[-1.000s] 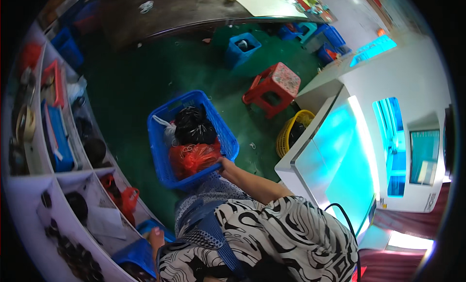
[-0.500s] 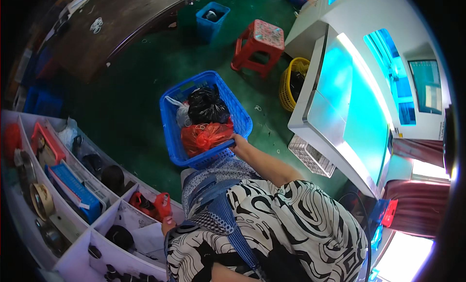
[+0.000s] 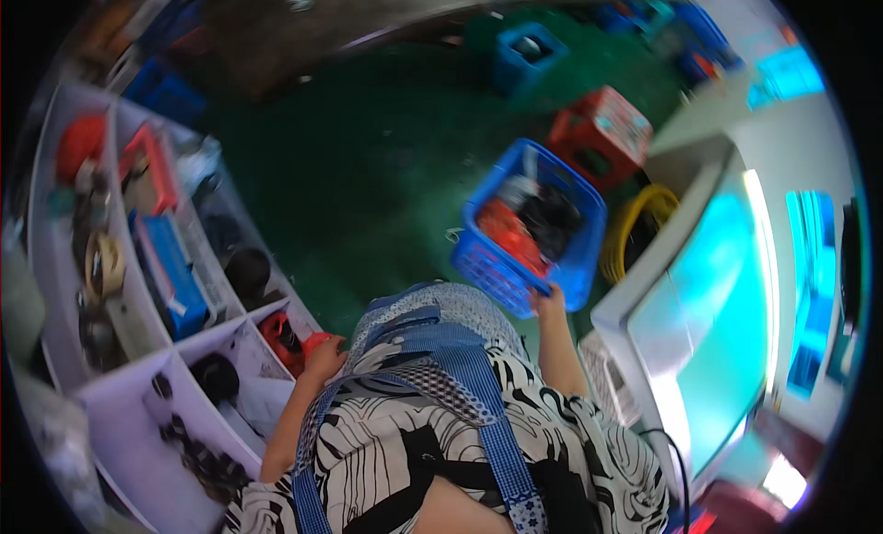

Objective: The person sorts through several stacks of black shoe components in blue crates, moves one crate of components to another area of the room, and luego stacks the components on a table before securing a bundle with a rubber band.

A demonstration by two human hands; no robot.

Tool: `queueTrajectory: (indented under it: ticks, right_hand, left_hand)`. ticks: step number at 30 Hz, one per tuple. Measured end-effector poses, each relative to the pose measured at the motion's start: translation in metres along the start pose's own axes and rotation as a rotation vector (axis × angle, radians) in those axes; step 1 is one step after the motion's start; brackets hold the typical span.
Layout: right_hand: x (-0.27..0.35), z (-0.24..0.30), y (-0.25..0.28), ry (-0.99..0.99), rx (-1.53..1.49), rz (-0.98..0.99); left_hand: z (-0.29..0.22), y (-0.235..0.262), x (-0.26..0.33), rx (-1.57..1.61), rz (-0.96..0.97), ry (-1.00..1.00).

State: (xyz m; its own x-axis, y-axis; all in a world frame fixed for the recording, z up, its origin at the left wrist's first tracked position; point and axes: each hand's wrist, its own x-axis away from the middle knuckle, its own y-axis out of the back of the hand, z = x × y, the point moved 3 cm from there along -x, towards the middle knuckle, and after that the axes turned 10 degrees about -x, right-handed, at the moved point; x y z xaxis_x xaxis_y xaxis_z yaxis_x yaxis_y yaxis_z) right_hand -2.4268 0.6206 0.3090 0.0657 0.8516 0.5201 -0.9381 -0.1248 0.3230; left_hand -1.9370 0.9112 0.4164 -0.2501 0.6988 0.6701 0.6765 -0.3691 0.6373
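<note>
My right hand [image 3: 546,301] is closed on the near rim of a blue plastic basket [image 3: 477,267], which hangs tilted ahead and to my right. Inside lie a red plastic bag [image 3: 511,239], a black plastic bag [image 3: 553,220] and a whitish bag. My left hand [image 3: 324,357] is closed at the inner edge of a white divided box [image 3: 172,359], on the end of another red plastic bag [image 3: 287,343]. That bag lies in one compartment; its contents are hard to make out. Blur hides the exact finger positions.
Other compartments hold a roll of tape [image 3: 104,263], a blue box [image 3: 173,276], a red tray [image 3: 150,171] and dark items. Beyond the basket stand a red stool [image 3: 602,134], a blue bin [image 3: 526,60] and a yellow basket [image 3: 614,235]. A white cabinet [image 3: 681,295] borders the right.
The blue basket has swung to the right, closer to the stool, with my right hand still on its rim. My view has turned, and more of my left hand and forearm shows.
</note>
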Motion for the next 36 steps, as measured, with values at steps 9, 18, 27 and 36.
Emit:
queueTrajectory:
  ticks: [9, 18, 27, 36]
  right_hand:
    - [-0.044, -0.021, 0.011, -0.629, -0.874, -0.190]
    - [-0.085, 0.174, -0.270, -0.392, -0.244, -0.060]
    - [-0.058, 0.393, -0.513, 0.414, -0.095, 0.305]
    - [-0.148, 0.583, -0.690, 0.651, 0.014, 0.212]
  left_hand:
    - [0.020, 0.027, 0.022, -0.064, -0.114, 0.170]
    - [0.111, 0.099, -0.043, 0.037, 0.109, 0.288]
    - [0.149, 0.347, -0.197, 0.100, -0.083, -0.008]
    - [0.184, 0.572, -0.341, -0.116, -0.088, 0.047]
